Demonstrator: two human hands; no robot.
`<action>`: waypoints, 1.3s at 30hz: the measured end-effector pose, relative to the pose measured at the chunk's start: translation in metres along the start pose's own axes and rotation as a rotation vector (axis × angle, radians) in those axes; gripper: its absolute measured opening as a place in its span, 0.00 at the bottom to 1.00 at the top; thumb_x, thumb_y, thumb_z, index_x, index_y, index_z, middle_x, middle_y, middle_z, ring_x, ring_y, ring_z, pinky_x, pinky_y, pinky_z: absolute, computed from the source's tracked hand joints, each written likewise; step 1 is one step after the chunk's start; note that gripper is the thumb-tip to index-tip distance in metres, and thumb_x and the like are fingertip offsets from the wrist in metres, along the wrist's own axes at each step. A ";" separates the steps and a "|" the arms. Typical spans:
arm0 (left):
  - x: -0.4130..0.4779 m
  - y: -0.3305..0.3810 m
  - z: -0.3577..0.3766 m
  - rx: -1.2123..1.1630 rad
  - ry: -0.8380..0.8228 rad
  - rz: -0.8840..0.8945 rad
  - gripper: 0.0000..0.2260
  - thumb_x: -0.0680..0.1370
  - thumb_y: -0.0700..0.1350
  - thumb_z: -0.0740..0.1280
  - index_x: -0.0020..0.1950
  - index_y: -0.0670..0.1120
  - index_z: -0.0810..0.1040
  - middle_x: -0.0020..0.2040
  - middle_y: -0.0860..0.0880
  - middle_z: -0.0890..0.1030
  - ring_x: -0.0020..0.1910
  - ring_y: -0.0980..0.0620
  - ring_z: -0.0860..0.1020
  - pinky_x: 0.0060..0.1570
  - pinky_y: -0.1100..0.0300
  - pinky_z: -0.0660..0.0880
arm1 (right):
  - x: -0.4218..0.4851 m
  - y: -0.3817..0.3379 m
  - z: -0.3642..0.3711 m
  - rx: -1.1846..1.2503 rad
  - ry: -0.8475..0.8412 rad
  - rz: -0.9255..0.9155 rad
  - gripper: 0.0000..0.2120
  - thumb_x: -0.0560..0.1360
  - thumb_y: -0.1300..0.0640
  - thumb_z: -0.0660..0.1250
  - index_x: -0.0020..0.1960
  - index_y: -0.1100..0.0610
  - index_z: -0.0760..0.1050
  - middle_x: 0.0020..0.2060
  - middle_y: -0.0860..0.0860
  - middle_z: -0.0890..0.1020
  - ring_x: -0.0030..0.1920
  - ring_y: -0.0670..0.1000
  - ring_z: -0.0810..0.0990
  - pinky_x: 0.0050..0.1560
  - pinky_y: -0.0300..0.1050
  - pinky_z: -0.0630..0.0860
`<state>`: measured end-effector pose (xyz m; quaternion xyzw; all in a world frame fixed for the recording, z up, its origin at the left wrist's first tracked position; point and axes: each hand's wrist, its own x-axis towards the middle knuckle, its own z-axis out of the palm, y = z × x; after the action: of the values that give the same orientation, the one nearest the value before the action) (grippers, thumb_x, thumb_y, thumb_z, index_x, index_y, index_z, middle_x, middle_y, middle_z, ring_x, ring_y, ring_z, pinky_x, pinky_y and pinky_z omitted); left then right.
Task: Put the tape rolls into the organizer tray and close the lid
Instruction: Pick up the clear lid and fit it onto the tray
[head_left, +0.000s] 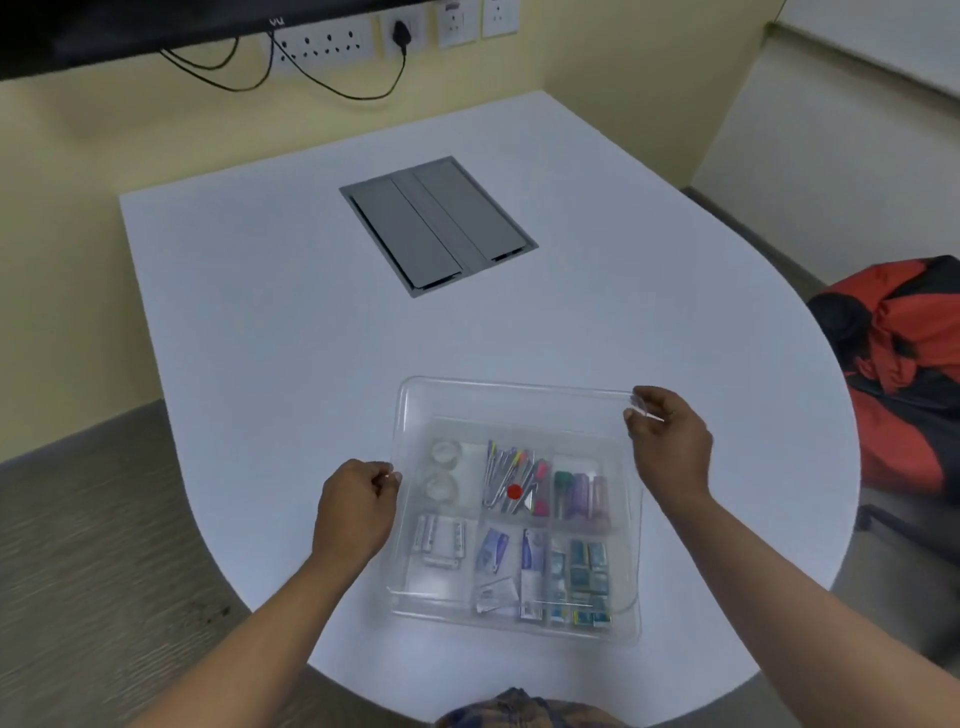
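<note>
1. Tape rolls (442, 470), two clear ones, lie one behind the other in the far-left compartment of the organizer tray (621, 519), under the clear lid (511, 402).
2. Left hand (356, 512): its grip pinches the lid's left edge between thumb and fingertips.
3. Right hand (667, 447): its grip pinches the lid's far-right corner the same way.
4. Lid hangs over the tray, its far edge reaching past the tray's far wall.
5. Other compartments hold pens (511, 478), purple tubes (582, 493) and small boxes (584, 582); their labels are too blurred to read.
6. Tray sits near the worktop's (291, 322) rounded near edge.
7. A grey hatch (439, 226) lies flush toward the far edge.
</note>
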<state>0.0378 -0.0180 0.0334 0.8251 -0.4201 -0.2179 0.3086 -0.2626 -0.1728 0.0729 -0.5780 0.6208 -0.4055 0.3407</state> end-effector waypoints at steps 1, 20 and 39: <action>-0.001 -0.005 0.002 0.035 -0.034 0.013 0.09 0.78 0.44 0.66 0.41 0.43 0.82 0.36 0.47 0.82 0.39 0.49 0.80 0.45 0.55 0.77 | -0.001 0.005 0.005 -0.064 -0.026 0.004 0.13 0.75 0.61 0.69 0.59 0.52 0.77 0.56 0.50 0.83 0.46 0.40 0.81 0.48 0.22 0.70; -0.007 -0.021 0.027 0.037 -0.300 -0.172 0.09 0.77 0.50 0.66 0.54 0.48 0.77 0.35 0.51 0.81 0.34 0.54 0.80 0.37 0.59 0.74 | -0.059 0.075 -0.015 -0.404 -0.271 0.397 0.22 0.78 0.57 0.64 0.71 0.56 0.67 0.62 0.55 0.78 0.61 0.56 0.76 0.62 0.52 0.71; 0.021 0.004 0.035 0.310 -0.441 0.127 0.42 0.72 0.59 0.69 0.77 0.48 0.50 0.75 0.47 0.61 0.69 0.48 0.68 0.61 0.54 0.70 | -0.012 0.057 -0.030 -0.717 -0.601 -0.075 0.41 0.69 0.50 0.75 0.75 0.54 0.58 0.74 0.52 0.65 0.69 0.55 0.69 0.64 0.50 0.69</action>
<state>0.0258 -0.0487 0.0088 0.7671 -0.5564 -0.3056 0.0925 -0.3134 -0.1579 0.0345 -0.7732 0.5741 0.0078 0.2694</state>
